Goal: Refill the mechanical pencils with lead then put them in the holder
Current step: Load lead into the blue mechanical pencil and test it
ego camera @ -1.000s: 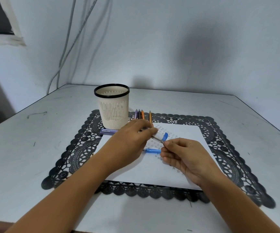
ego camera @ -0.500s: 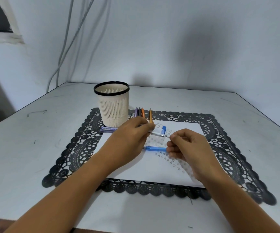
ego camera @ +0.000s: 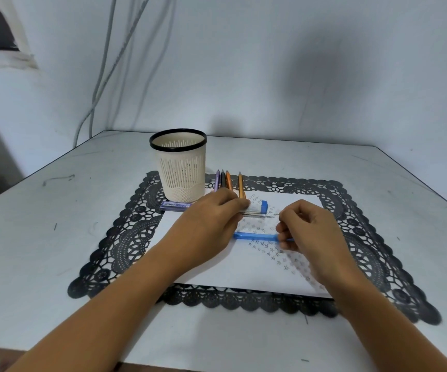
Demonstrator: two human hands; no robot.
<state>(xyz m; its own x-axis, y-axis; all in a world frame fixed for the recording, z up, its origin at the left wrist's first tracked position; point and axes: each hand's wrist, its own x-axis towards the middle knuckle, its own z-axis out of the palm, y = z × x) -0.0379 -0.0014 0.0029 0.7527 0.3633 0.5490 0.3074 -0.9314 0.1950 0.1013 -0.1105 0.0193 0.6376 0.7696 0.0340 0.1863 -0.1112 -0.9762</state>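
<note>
Room inventory, head view:
- Wall (ego camera: 270, 63): plain, pale blue-white, matte; soft dark shadow patch upper right of centre.
- Cables (ego camera: 109, 65): grey, several, hanging down wall at left, running behind table's far-left corner.
- Window frame (ego camera: 16, 47): white, upper left corner, dark opening beside it; only partly in view.
- Table (ego camera: 56, 251): white top w/ dark edge, scuffs & small dark marks; fills lower part of view.
- Light: even, diffuse, cool; soft shadows only.
- Floor: not visible.
</note>
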